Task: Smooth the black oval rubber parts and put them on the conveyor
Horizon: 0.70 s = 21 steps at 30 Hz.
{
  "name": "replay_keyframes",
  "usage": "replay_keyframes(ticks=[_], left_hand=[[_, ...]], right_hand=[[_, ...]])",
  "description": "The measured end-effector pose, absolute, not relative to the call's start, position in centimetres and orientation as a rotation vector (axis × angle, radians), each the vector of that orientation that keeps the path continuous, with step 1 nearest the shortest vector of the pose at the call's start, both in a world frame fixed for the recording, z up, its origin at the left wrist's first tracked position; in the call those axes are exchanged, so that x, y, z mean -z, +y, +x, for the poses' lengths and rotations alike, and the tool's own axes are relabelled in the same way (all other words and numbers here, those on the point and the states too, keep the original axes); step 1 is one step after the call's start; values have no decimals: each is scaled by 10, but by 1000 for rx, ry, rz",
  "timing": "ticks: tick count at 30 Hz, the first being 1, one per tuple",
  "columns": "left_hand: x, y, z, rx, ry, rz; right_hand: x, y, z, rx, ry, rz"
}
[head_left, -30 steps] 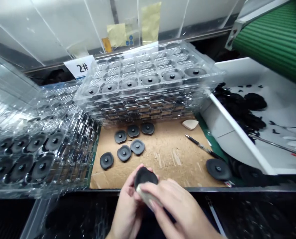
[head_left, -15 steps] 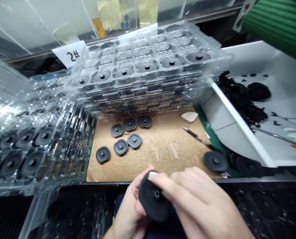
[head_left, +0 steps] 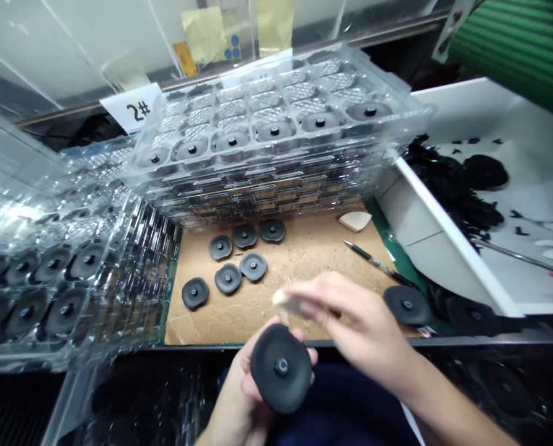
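Observation:
My left hand (head_left: 243, 384) grips a round black rubber-like disc (head_left: 283, 387) with a small central stem, its face turned up toward me. Up and to the right of the disc, apart from it, my right hand (head_left: 355, 322) pinches a small white pad (head_left: 281, 297); motion blurs its fingertips, so the pad's shape is unclear. Several similar discs (head_left: 227, 279) lie stem-up on the brown cardboard (head_left: 314, 260) beyond my hands. One more disc (head_left: 407, 305) rests at the cardboard's right edge, beside a pen (head_left: 374, 259).
Stacked clear plastic trays (head_left: 276, 145) stand at the back, with discs in the front row. Another tray stack (head_left: 132, 241) with discs is on the left. A white bin (head_left: 457, 238) of black parts stands right. A white wedge (head_left: 354, 220) lies on the cardboard.
My right hand has lifted off the disc and moved up and away, the white pad at its fingertips. The disc stays in my left hand, its face now uncovered.

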State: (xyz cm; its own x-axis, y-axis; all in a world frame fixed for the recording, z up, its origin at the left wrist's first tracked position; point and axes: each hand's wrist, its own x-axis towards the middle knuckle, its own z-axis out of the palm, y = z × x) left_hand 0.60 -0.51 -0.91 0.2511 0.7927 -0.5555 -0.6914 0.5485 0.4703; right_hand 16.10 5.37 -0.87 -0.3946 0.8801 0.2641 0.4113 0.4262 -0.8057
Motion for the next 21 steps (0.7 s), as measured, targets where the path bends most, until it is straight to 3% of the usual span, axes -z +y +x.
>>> replay_keyframes(ticks=[3, 7, 12, 16, 21], left_hand=[[11, -1, 1, -1064, 833, 34], [19, -1, -1, -1078, 881, 3], [18, -4, 6, -1103, 954, 91], [16, -5, 10, -1107, 981, 128], [17, -4, 12, -1142, 1049, 108]], right_hand=[[49, 47, 175, -948, -1848, -1498], [87, 23, 176, -1048, -1915, -1459], [34, 27, 163, -919, -1747, -1432], [-14, 26, 142, -663, -1882, -1019], [-18, 24, 133, -811, -2043, -1086]])
